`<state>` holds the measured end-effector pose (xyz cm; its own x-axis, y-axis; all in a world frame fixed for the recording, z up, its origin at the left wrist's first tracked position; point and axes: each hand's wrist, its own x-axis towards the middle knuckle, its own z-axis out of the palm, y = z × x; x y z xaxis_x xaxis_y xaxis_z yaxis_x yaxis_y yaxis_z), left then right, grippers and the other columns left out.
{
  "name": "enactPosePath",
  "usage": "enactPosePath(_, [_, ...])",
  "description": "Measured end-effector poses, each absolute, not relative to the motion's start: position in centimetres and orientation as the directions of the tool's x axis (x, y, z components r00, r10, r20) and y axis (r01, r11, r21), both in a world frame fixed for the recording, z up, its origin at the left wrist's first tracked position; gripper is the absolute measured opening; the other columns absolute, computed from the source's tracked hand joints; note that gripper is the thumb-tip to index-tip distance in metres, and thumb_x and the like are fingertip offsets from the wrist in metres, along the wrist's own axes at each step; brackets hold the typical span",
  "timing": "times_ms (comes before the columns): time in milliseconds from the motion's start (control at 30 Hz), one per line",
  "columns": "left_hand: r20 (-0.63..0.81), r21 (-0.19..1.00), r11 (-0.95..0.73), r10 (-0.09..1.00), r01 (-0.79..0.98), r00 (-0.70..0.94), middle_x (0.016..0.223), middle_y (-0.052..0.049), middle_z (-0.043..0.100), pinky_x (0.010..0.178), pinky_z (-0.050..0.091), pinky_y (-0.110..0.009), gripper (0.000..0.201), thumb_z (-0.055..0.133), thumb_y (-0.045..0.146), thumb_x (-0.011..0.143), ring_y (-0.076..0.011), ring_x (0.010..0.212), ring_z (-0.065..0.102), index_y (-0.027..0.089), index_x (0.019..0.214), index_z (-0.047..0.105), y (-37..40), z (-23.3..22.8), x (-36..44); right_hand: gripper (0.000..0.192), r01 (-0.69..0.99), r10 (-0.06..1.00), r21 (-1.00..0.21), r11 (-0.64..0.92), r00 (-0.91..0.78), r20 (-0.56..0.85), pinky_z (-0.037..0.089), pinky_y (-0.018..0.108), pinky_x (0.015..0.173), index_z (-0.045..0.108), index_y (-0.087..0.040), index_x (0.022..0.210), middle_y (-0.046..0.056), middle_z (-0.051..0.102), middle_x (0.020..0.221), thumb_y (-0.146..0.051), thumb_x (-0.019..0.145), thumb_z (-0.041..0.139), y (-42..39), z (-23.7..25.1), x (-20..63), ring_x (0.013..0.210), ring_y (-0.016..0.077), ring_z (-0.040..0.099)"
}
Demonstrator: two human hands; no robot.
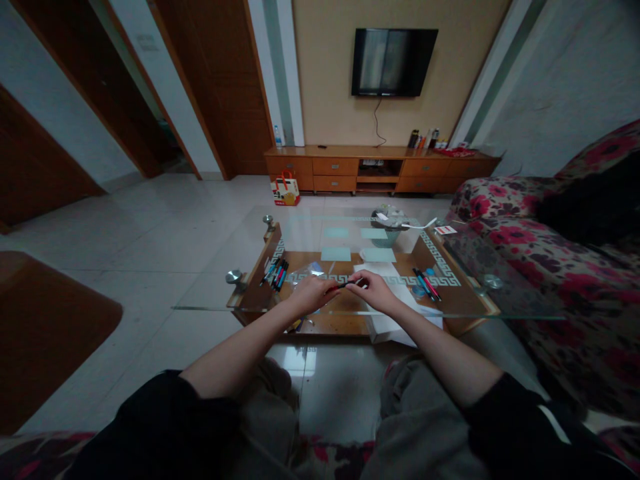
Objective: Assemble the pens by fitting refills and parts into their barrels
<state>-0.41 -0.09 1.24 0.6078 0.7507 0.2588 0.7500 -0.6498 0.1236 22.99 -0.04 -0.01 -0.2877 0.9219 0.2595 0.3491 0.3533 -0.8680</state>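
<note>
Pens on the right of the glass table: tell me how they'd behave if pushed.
The pens would probably roll if pushed sideways, given their slim, straight barrels. They may also slide easily, as they seem to lie on the smooth glass tabletop.

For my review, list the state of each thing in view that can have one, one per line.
Left hand, closed on the pen
Right hand, closed on the pen
Pen, held between both hands; cap unclear
Left pens, lying down
Right pens, lying down
TV, screen dark, apparently off
Drawers, shut
Bag, upright, handles up
Bottle, upright
</note>
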Motion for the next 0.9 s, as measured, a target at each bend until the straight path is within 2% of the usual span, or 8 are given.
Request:
enactPosePath(100, [0.282,0.150,-0.644,0.755,0.750,0.592,0.079,-0.004,0.071,0.064,0.041,-0.025,0.035,0.047,0.046,0.098,-0.0177,0.069,0.066,0.029,0.124,0.065,-0.1,1.0,-0.3,0.033,0.207,0.962,-0.955,0.213,-0.216,0.168,0.048,0.027,0.067,0.069,-0.016,0.093,0.004,0.068,0.086,-0.046,0.079,0.073,-0.1,0.4,22.5,0.073,0.0145,0.061])
enactPosePath(200, [0.277,0.173,-0.641,0.760,0.748,0.588,0.079,-0.003,0.071,0.066,0.043,-0.025,0.039,0.047,0.044,0.098,-0.0175,0.069,0.066,0.030,0.133,0.059,-0.1,0.8,-0.3,0.038,0.100,0.985,-0.991,0.086,-0.156,0.070,0.045,0.024,0.058,0.068,-0.017,0.095,0.002,0.067,0.083,-0.050,0.077,0.073,-0.3,0.8,22.5,0.069,0.0135,0.059])
enactPosePath(400, [0.279,0.162,-0.635,0.764,0.756,0.582,0.085,-0.006,0.072,0.068,0.045,-0.027,0.040,0.046,0.045,0.098,-0.0194,0.072,0.066,0.029,0.133,0.058,-0.1,0.7,-0.5,0.039,-0.029,0.993,-1.000,-0.008,-0.115,-0.005,0.045,0.021,0.056,0.067,-0.019,0.097,0.003,0.067,0.087,-0.050,0.075,0.075,-0.2,0.6,23.1,0.072,0.0139,0.062])
enactPosePath(533, [0.271,0.141,-0.619,0.775,0.773,0.571,0.080,-0.005,0.071,0.066,0.044,-0.026,0.038,0.045,0.046,0.098,-0.0189,0.069,0.065,0.028,0.127,0.062,-0.1,0.5,-0.5,0.040,-0.104,0.999,-0.994,-0.034,-0.039,-0.030,0.047,0.023,0.056,0.065,-0.019,0.097,0.007,0.069,0.097,-0.051,0.076,0.074,0.4,0.6,23.5,0.073,0.0150,0.064])
enactPosePath(633, [0.260,0.128,-0.607,0.784,0.784,0.564,0.076,-0.004,0.069,0.064,0.042,-0.026,0.037,0.045,0.047,0.098,-0.0185,0.066,0.064,0.027,0.123,0.064,-0.1,0.4,-0.5,0.039,0.031,0.994,-0.998,0.058,0.088,0.061,0.047,0.026,0.057,0.064,-0.018,0.098,0.006,0.069,0.089,-0.050,0.077,0.072,1.3,0.4,25.0,0.070,0.0165,0.064])
enactPosePath(700, [0.259,0.122,-0.605,0.785,0.787,0.563,0.075,-0.004,0.069,0.063,0.041,-0.026,0.037,0.045,0.047,0.098,-0.0185,0.065,0.064,0.027,0.122,0.064,-0.1,0.4,-0.6,0.034,0.243,0.970,-0.953,0.182,0.113,0.215,0.049,0.029,0.062,0.066,-0.017,0.097,0.006,0.070,0.086,-0.045,0.078,0.070,2.0,0.1,26.7,0.070,0.0173,0.063])
enactPosePath(767, [0.259,0.121,-0.607,0.783,0.785,0.566,0.075,-0.004,0.069,0.063,0.041,-0.026,0.037,0.043,0.047,0.098,-0.0184,0.066,0.064,0.027,0.120,0.064,-0.1,0.5,-0.6,0.027,0.452,0.940,-0.851,0.269,0.068,0.333,0.050,0.031,0.069,0.068,-0.017,0.096,0.007,0.071,0.090,-0.039,0.081,0.067,2.5,-0.4,28.7,0.073,0.0181,0.064])
enactPosePath(900, [0.251,0.143,-0.612,0.783,0.778,0.570,0.077,-0.004,0.069,0.064,0.041,-0.026,0.036,0.043,0.048,0.099,-0.0184,0.068,0.064,0.028,0.120,0.064,-0.1,0.5,-0.7,0.018,0.681,0.942,-0.683,0.266,-0.033,0.334,0.049,0.031,0.072,0.069,-0.017,0.097,0.006,0.072,0.088,-0.027,0.082,0.065,2.8,-1.5,31.4,0.073,0.0183,0.065])
